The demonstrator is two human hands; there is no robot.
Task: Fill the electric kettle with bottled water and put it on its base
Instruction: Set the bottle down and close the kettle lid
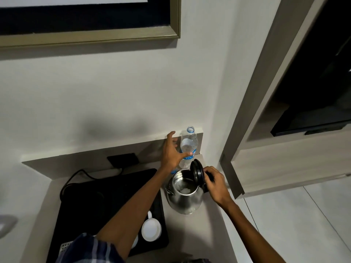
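Observation:
A steel electric kettle [185, 200] stands on the counter to the right of the black tray, its black lid [197, 172] swung up and the inside showing. My right hand [217, 184] is closed on the kettle's handle just behind the lid. A clear water bottle [188, 147] with a blue label and no cap stands upright behind the kettle against the wall ledge. My left hand [173, 151] is at the bottle with fingers spread, the thumb lying across its front and the fingers to its left. The kettle's base is a dim round shape [85, 194] on the tray.
The black tray [114, 185] also holds white cups [151, 229] at its near right corner. A black cord [76, 177] runs to a dark wall socket [123, 160]. A small blue thing [173, 171] lies under my left wrist. A wooden cabinet [284, 164] flanks the counter's right edge.

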